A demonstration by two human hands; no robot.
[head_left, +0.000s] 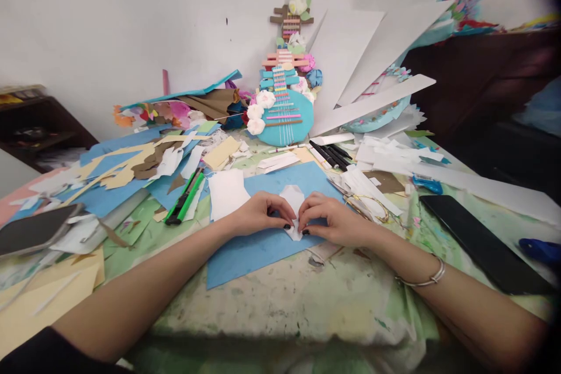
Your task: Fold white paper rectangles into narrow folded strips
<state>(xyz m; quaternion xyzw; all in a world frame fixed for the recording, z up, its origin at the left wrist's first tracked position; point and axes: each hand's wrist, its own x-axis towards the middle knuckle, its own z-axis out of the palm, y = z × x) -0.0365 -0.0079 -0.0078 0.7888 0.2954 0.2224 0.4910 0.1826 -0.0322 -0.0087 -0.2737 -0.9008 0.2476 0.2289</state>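
Note:
Both hands meet over a blue sheet of paper in the middle of the table. Between them is a small piece of white paper, cut to a rounded, petal-like outline. My left hand pinches its left lower edge with thumb and fingers. From the other side, my right hand pinches the same piece, the two thumbs nearly touching. Part of the piece is hidden by the fingers. A larger curved-edge white paper lies on the blue sheet, left of my left hand.
Right of my right hand lie gold-handled scissors, black markers and a black phone. A green-and-black cutter rests at left among paper scraps. A turquoise paper lute decorated with flowers leans on the wall behind.

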